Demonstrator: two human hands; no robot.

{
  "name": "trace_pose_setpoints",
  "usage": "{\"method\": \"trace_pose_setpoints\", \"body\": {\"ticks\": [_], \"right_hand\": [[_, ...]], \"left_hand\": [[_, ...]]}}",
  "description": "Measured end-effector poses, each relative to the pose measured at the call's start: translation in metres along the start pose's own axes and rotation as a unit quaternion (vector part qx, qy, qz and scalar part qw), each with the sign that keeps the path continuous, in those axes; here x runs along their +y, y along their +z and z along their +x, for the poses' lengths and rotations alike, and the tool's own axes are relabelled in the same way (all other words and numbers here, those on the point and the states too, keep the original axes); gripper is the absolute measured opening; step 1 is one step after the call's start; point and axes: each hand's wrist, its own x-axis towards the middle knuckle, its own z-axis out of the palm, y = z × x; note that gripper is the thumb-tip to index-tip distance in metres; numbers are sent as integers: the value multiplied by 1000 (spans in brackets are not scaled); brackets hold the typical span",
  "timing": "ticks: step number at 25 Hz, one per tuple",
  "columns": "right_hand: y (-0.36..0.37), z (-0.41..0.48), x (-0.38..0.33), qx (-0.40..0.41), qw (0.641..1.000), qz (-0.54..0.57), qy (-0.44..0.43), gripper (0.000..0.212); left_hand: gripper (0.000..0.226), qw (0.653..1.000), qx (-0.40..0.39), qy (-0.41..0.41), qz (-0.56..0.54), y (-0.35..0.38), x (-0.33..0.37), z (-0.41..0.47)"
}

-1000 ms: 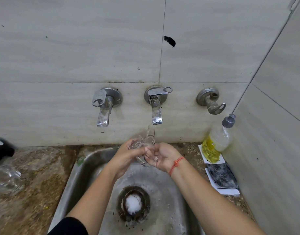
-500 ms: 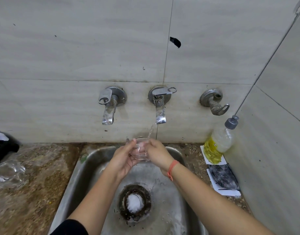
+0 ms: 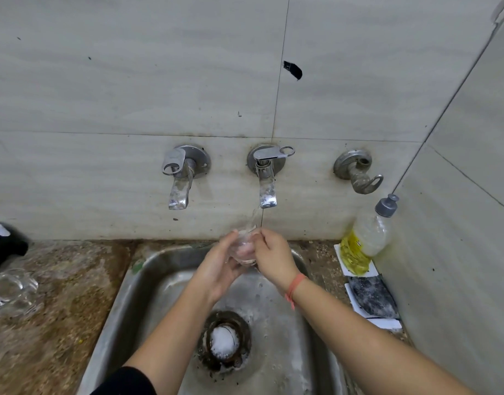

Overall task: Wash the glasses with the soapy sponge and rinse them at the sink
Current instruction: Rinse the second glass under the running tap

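Even dim light, soft shadows, wide-angle bending at edges

Glass (image 3: 245,249): clear, smooth, wet.
Sink (image 3: 136,283): stainless steel, dull, water-spotted.
Middle tap (image 3: 267,181): chromed metal, shiny, spotted.
Counter (image 3: 59,309): speckled brown stone, rough-looking, wet.
Wall tiles (image 3: 131,81): pale, smooth, low sheen.
Bottle (image 3: 367,238): clear plastic, grey plastic cap.
Wristband (image 3: 295,286): orange thread.
Sleeve (image 3: 128,380): black cloth, matt.
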Motion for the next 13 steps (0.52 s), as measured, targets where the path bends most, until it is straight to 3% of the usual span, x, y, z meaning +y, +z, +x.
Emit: {"method": "trace_pose_setpoints", "body": {"ticks": [2, 3, 5, 7, 9, 10, 13], "right_hand": [[-2, 7, -5, -17, 963, 201, 177, 38], [-5, 9, -8, -21, 942, 252, 222, 41], [-3, 6, -10, -31, 938, 267, 219, 41], [4, -1, -2, -32, 974, 185, 125, 35], [5, -10, 12, -40, 997, -27, -64, 28], [2, -14, 19, -54, 972, -147, -174, 26], [-17, -3, 33, -46, 811, -374, -447, 24]], "left_hand": [[44, 996, -6, 56, 75, 1, -2, -1], [47, 992, 7, 69, 105, 1, -3, 0], [40, 991, 38, 75, 107, 2, -2, 1], [32, 995, 48, 61, 65, 4, -1, 2], [27, 998, 48, 31, 0, 5, 1, 5], [30, 998, 48, 6, -37, 4, 1, 7], [46, 987, 39, -107, -113, -5, 6, 6]]}}
